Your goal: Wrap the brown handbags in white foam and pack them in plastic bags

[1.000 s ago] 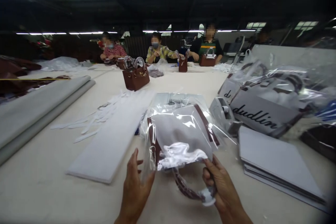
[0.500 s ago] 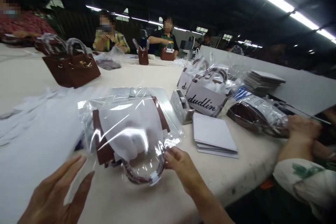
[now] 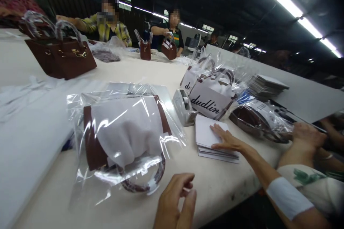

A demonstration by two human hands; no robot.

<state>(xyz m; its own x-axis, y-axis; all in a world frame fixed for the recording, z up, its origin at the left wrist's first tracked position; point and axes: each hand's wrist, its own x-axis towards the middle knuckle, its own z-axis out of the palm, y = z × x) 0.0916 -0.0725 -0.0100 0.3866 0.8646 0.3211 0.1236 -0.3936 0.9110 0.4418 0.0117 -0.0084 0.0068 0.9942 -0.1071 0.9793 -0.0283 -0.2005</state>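
Bag (image 3: pixel 129 125), one; left grip (image 3: pixel 173 200) half-curled, empty; right grip (image 3: pixel 227 140) flat, open, on one stack (image 3: pixel 204 136).

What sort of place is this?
Probably a handbag workshop or factory, perhaps a packing area: a brown handbag in clear plastic lies on a big shared table, another brown handbag with wrapped handles stands beyond, and a co-worker in yellow plaid sits across.
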